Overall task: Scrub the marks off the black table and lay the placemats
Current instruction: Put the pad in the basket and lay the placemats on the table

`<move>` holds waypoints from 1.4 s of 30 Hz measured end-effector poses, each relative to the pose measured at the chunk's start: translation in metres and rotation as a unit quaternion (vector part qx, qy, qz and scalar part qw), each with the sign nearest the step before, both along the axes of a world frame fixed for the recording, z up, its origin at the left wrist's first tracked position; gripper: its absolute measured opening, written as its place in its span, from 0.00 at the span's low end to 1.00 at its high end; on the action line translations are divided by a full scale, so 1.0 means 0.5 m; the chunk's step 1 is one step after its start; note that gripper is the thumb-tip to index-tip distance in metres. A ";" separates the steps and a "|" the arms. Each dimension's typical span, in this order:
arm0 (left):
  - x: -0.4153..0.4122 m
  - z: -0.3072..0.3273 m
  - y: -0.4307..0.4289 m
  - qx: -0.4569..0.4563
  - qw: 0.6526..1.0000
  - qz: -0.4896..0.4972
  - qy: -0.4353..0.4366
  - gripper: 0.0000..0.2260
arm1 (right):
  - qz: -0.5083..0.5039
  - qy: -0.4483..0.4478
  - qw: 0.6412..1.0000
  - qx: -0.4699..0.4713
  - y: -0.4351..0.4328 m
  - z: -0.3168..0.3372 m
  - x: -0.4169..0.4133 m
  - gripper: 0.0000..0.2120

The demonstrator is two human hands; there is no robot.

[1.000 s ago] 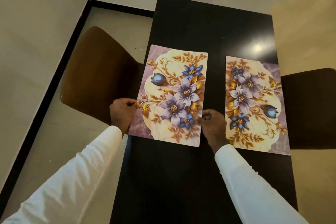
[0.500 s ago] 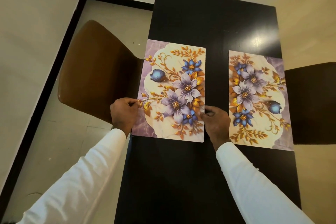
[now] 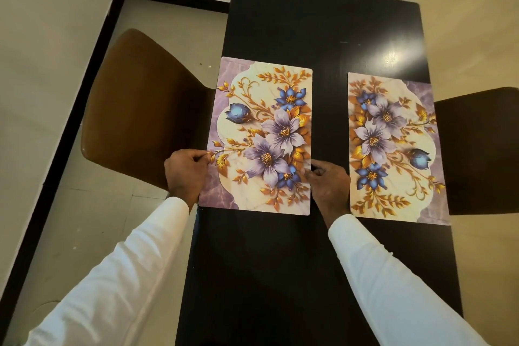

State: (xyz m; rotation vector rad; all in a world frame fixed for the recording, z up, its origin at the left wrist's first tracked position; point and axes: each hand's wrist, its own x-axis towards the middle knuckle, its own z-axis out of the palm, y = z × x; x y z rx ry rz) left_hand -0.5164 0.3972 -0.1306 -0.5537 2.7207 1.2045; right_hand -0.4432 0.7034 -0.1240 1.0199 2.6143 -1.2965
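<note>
Both hands' fingers (image 3: 202, 155) pinch the left placemat (image 3: 261, 135) (edges) on the black table (image 3: 309, 22).

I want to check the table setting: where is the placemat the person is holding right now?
In the head view, the held placemat lies at the black table's left edge beside the brown chair, pinched between left hand and right hand.

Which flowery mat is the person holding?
The left placemat, by the brown chair: both hands grip its edges. The right placemat lies untouched.
</note>
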 end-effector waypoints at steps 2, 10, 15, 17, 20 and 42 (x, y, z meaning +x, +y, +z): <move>-0.001 0.000 -0.001 -0.005 1.000 -0.005 0.003 0.12 | -0.002 -0.001 1.000 0.005 0.000 -0.002 -0.001 0.13; -0.002 0.002 -0.001 -0.004 1.000 -0.010 0.003 0.12 | -0.019 -0.004 1.000 0.015 -0.003 -0.013 -0.007 0.14; -0.001 0.003 0.001 -0.011 1.000 -0.024 0.017 0.12 | -0.021 -0.007 1.000 0.016 -0.006 -0.012 -0.008 0.15; -0.003 0.004 0.002 -0.017 0.999 -0.028 0.019 0.12 | -0.020 -0.009 1.000 0.017 -0.007 -0.011 -0.007 0.15; -0.003 0.003 0.001 -0.023 0.999 -0.034 0.021 0.12 | -0.027 -0.009 0.999 0.041 -0.012 -0.013 -0.008 0.17; 0.072 0.070 0.046 0.017 0.999 -0.026 -0.009 0.21 | 0.035 -0.068 0.997 0.008 0.033 0.061 0.042 0.31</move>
